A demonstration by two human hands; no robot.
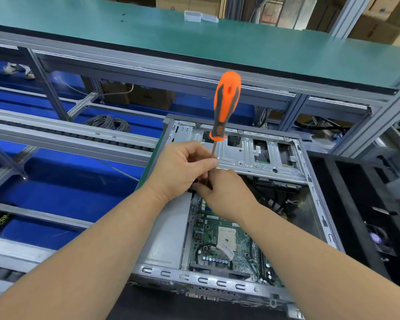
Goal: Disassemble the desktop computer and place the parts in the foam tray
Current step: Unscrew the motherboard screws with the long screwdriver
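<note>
The open desktop computer case point(314, 181) lies in front of me, its green motherboard point(219, 239) exposed and a metal drive cage point(247, 151) across its far end. An orange and grey screwdriver point(225, 105) stands upright, handle up, over the case's far left corner. My left hand point(183, 169) pinches its metal shaft between thumb and fingers. My right hand point(226, 195) sits just below, fingers curled at the shaft's lower end beside something small and dark; the tip is hidden. The black foam tray point(356, 204) lies to the right of the case.
A grey power supply box point(169, 234) fills the case's left side. A green shelf point(194, 38) on an aluminium frame runs overhead at the back. Roller conveyor rails point(67, 132) and blue floor lie to the left, with a coil of grey cable point(109, 122).
</note>
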